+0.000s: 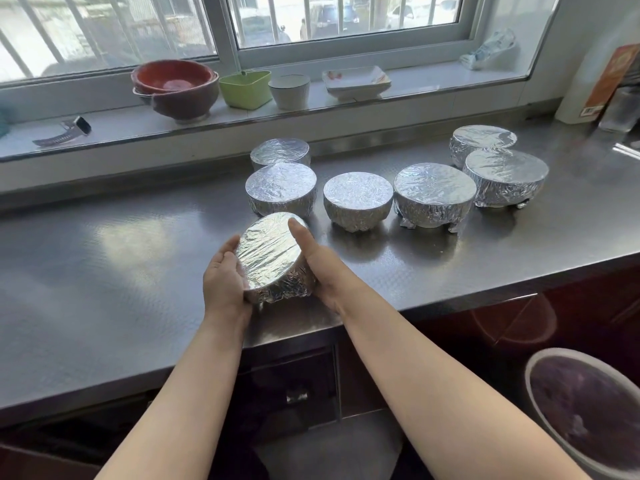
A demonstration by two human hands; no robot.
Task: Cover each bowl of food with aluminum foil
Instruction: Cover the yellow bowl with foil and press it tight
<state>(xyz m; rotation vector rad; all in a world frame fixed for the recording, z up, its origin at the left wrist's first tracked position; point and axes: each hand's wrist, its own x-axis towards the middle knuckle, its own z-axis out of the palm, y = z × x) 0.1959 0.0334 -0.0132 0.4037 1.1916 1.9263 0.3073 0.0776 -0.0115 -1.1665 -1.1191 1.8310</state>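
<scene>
Foil-wrapped bowl [273,258] held tilted near the steel counter's [104,271] front edge, cupped between left hand [223,275] and right hand [320,265]. Six covered bowls stand behind. Best practice: press foil evenly under the rim while keeping the bowl level.

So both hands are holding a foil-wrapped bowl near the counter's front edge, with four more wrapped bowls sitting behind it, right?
Not quite. The head view shows six wrapped bowls behind it, not four. The rest stands: the left hand and right hand hold the foil-wrapped bowl near the front edge of the counter.
</scene>
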